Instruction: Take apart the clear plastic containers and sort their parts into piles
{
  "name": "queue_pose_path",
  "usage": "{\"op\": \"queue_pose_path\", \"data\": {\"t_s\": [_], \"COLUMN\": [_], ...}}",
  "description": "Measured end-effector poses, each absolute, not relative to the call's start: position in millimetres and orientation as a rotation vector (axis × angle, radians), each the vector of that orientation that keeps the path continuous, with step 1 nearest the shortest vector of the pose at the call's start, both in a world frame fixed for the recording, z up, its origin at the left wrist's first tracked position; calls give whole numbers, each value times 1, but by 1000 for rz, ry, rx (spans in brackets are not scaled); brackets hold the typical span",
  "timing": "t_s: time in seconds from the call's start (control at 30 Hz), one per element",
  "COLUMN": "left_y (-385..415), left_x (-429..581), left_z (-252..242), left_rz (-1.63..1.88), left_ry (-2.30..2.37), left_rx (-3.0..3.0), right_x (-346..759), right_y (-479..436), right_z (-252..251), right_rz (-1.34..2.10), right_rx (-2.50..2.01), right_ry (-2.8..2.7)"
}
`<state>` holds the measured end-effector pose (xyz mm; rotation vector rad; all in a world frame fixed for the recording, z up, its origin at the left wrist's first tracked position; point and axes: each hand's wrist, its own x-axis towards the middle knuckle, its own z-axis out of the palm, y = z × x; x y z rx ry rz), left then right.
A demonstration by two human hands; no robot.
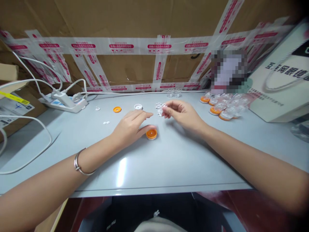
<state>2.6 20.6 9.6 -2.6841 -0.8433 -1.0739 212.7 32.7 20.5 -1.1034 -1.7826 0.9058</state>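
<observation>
My left hand (132, 126) rests on the grey table (169, 161), thumb and fingers curled round a small orange round part (151, 133) that sits on the surface. My right hand (182, 112) hovers just behind it, fingertips pinched on a small white plastic piece (160, 109) from a little cluster of white bits. A white ring-shaped part (138, 106) and a loose orange disc (117, 109) lie farther back left. Tiny white buttons (106, 122) lie to the left.
A pile of orange-and-clear round parts (223, 106) sits at the back right beside a white box (282, 83). A white power strip (63, 102) with cables lies at the back left. Taped cardboard (135, 64) walls the rear. The table's front edge is near my body.
</observation>
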Motion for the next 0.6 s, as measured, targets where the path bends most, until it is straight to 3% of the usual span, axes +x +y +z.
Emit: {"op": "queue_pose_path", "data": {"t_s": [0.17, 0.27, 0.6], "left_y": [22, 20, 17], "left_x": [2, 3, 4], "left_z": [8, 8, 9], "left_rz": [-873, -694, -557], "left_ry": [-783, -722, -759], "left_rx": [-2853, -2945, -2990], "right_x": [264, 284, 299], "right_y": [68, 80, 89], "right_z": [22, 20, 7], "right_rz": [235, 22, 12], "right_rx": [-1582, -1846, -1979], "right_ry": [-1947, -1986, -2133]}}
